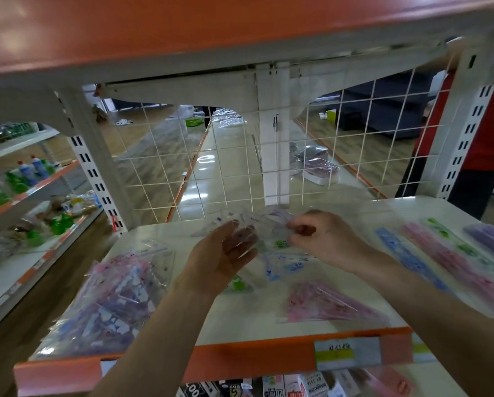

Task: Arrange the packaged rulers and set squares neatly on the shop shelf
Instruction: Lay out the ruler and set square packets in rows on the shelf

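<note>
Both hands hold a bunch of clear packaged set squares (257, 227) above the middle of the white shelf (234, 316). My left hand (223, 253) cups the bunch from below and the left. My right hand (323, 236) pinches its right edge. More clear packets with blue and green print (280, 267) lie on the shelf under the hands. A heap of purple packets (111, 299) lies at the left. A pink packet pile (326, 302) lies front right. Blue, pink, green and purple rulers (446, 253) lie side by side at the right.
A white wire grid (240, 156) backs the shelf, and an orange-edged upper shelf (182, 38) hangs close overhead. The shelf's orange front lip (240, 359) carries a price label. Bottles stand on shelves at the left. A person in red (486, 133) stands behind the right upright.
</note>
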Demonstrator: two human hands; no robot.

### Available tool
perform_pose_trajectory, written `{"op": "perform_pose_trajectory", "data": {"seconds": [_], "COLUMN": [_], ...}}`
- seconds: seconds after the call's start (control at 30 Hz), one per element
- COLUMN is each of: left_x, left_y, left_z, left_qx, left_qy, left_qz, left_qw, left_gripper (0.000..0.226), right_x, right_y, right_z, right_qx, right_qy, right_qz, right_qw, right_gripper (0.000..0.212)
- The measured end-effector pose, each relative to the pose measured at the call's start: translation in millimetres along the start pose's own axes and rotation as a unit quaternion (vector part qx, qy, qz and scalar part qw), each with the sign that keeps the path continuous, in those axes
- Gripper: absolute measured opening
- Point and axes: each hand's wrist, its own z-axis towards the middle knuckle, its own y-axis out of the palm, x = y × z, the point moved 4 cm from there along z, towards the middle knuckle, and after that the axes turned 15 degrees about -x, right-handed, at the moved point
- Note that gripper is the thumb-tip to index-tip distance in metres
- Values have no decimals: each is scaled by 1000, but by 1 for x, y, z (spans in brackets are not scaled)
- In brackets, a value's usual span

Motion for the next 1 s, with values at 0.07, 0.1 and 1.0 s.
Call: {"op": "perform_pose_trajectory", "data": {"seconds": [0.07, 0.1, 1.0], "left_x": [3, 4, 17], "left_y": [-6, -10, -21], "left_z": [2, 3, -2], "left_qx": [17, 27, 35], "left_qy": [2, 3, 25], "left_qz": [-9, -12, -58], "left_qw": [1000, 1000, 997], "left_gripper": [16, 13, 10], "right_x": [1, 2, -34], "right_y": [-3, -5, 11], "right_z": [2, 4, 41], "right_qx": [1, 1, -156], "right_qy": [-5, -4, 0], "right_qz": [-12, -14, 136], "right_qw": [1000, 1000, 978], "right_gripper": [21, 22, 21]}}
